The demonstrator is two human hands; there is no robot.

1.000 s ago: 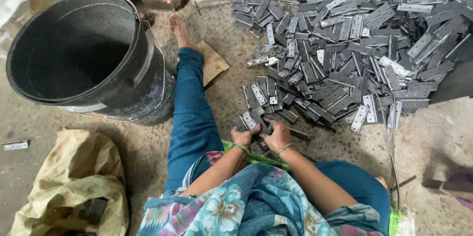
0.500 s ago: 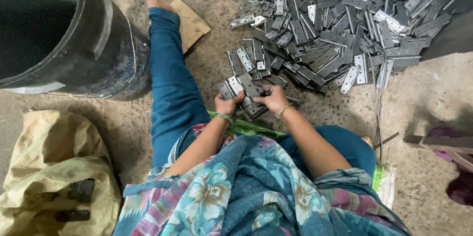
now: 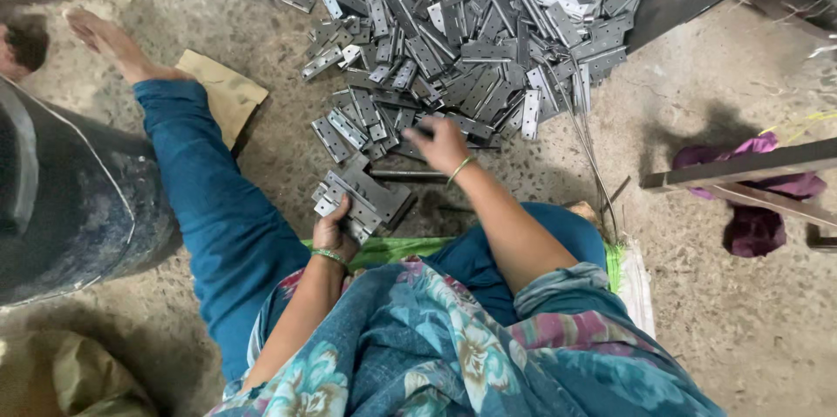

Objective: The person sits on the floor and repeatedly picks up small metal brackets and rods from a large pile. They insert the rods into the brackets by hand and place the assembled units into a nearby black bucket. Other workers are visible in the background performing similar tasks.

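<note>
I sit on a concrete floor with a big heap of grey metal hinges (image 3: 471,25) spread in front of me. My left hand (image 3: 334,230) grips a small stack of hinges (image 3: 364,195) held just above the floor near my lap. My right hand (image 3: 443,144) reaches forward to the near edge of the heap, its fingers down on the loose hinges there; whether it has closed on one is hidden. A thin metal rod (image 3: 410,175) lies on the floor between the two hands.
A large black bucket (image 3: 70,199) stands at my left, beside my outstretched leg (image 3: 200,182). A cardboard piece (image 3: 222,90) lies by that leg. A metal bar (image 3: 741,169) over purple cloth (image 3: 754,216) sits at right. A tan sack (image 3: 78,373) is lower left.
Both hands were together on the hinge stack. Now my right hand has left it and reached forward to the heap. The view has shifted right and closer.
</note>
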